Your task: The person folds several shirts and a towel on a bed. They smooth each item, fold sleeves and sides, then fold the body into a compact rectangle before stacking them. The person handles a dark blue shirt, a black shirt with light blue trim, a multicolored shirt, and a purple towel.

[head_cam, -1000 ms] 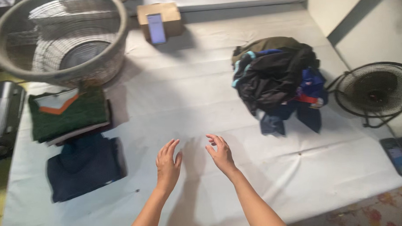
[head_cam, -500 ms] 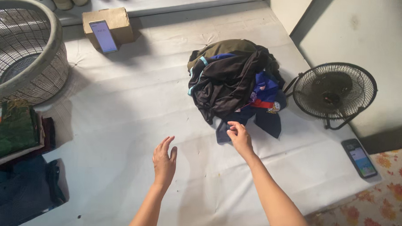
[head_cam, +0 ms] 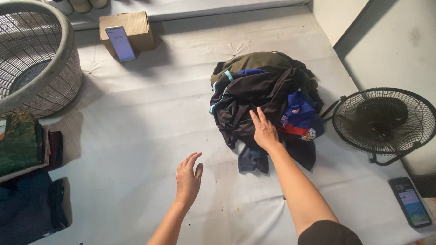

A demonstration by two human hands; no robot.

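Observation:
A heap of dark clothes (head_cam: 258,90), black, olive and blue, lies in a pile on the white sheet (head_cam: 155,110). My right hand (head_cam: 264,130) rests flat on the black garment at the heap's front, fingers spread, not closed on it. My left hand (head_cam: 188,178) hovers open above the sheet, left of and nearer than the heap, holding nothing. Folded clothes sit at the left edge: a green one (head_cam: 12,146) on a stack and a dark blue one (head_cam: 19,210) in front of it.
A large woven basket (head_cam: 29,58) stands at the back left. A cardboard box (head_cam: 132,27) with a phone (head_cam: 120,43) leaning on it is at the back. A small floor fan (head_cam: 384,121) and another phone (head_cam: 412,201) lie to the right.
My right hand has reached forward and right from mid-sheet onto the clothes heap. My left hand stayed open over the sheet. The view swung to the right.

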